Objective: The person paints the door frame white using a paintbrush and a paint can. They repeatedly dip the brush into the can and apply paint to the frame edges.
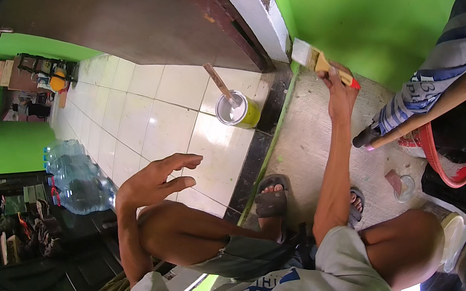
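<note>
Paintbrush (321, 62) in the right hand (341, 94), its pale bristles pointing left toward the corner where the white door frame (280, 34) meets the bright green wall (361, 24); whether the bristles touch either surface, I cannot tell. The fingers of that hand are closed around the yellowish wooden handle, whose red end sticks out on the right side of the grip, and the forearm reaches straight up over the rough concrete floor (303, 149). The left hand (152, 181) holds nothing: its fingers are loosely spread and slightly bent, the thumb apart from them, in front of the left knee (168, 234). Beyond it, on the white tiled floor (178, 88), stands a yellow-green can (253, 114) with white paint inside, and a wooden stick (216, 78) leans out over its rim toward the brown door (127, 8). A strip of black tile (257, 154) runs between the white tiles and the concrete, where the person's dark sandals (271, 202) show. Off to the right, a blue-and-white striped cloth bundle (429, 83) lies alongside a wooden pole (447, 103), near a red-rimmed container (433, 155). Clear bluish bottles (83, 187) lie grouped at the far left, beside a black rack (5, 177).
</note>
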The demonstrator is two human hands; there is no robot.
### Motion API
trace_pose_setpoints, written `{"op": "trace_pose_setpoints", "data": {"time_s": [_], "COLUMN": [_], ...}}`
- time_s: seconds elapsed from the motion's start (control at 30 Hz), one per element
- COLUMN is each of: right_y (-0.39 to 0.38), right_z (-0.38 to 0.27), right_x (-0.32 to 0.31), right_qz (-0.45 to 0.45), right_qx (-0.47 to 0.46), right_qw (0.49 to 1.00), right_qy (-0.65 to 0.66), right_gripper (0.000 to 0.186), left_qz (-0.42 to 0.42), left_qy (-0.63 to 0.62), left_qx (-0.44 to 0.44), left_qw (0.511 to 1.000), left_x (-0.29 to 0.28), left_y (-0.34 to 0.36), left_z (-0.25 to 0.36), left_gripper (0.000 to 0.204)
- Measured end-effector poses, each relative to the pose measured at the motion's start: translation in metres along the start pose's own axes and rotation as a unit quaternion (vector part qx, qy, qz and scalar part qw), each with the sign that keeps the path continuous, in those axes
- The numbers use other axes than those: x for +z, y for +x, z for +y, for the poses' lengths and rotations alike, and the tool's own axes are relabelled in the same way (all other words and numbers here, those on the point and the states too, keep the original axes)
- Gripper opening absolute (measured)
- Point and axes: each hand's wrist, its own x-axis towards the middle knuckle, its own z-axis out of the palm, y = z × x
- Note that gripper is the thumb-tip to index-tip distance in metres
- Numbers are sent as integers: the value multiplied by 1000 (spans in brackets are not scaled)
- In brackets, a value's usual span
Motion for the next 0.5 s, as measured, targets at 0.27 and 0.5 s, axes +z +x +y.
{"op": "trace_pose_setpoints", "data": {"time_s": [0.27,0.5], "right_y": [-32,3], "right_z": [27,-19], "right_x": [32,79], "right_qz": [186,130], "right_qx": [31,-2], "right_qw": [982,992], "right_qy": [3,5], "right_gripper": [28,18], "left_qz": [-15,-25], "left_qy": [5,-1], "left_qx": [-3,-50], "left_qw": [1000,998], "left_x": [-3,-2], "left_y": [6,5], "left_z": [10,12], "left_gripper": [46,48]}}
